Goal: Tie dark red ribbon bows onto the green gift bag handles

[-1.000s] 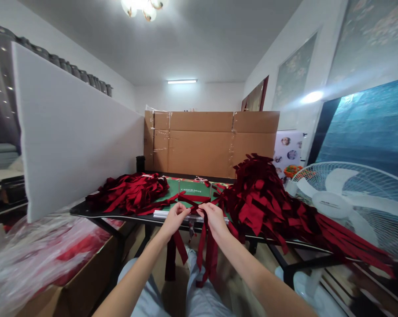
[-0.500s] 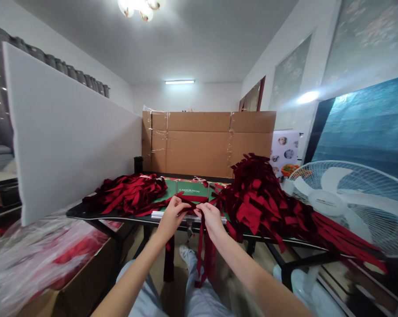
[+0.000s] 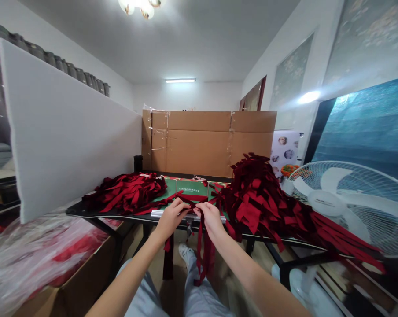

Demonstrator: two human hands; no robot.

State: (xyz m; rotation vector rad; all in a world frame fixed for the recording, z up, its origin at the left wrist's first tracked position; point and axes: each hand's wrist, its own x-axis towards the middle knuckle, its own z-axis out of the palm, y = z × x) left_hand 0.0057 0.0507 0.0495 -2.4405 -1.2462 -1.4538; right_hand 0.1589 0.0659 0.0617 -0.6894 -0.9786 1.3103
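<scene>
Both hands meet at the table's front edge over a dark red ribbon [image 3: 193, 204]. My left hand [image 3: 174, 215] pinches it between thumb and fingertips. From the other side my right hand [image 3: 209, 214] grips the same ribbon, its fingertips close to the left ones. Ribbon tails [image 3: 206, 255] hang below the edge toward my legs. Just behind the hands lies a green sheet with white lettering [image 3: 189, 187]. A pale metal strip [image 3: 156, 213] runs along the edge beneath the hands. The exact fold between the fingertips is hidden.
Red ribbon heaps lie on the left [image 3: 129, 191] and right [image 3: 261, 198] of the black table [image 3: 76, 210]. A cardboard panel [image 3: 192, 145] stands behind, a white board [image 3: 70, 127] at left. A fan [image 3: 331, 198] is at right, a plastic-lined box [image 3: 76, 281] lower left.
My left fingers have shifted slightly and curled closer around the ribbon. The right hand has barely moved, and the camera view has shifted a little.
</scene>
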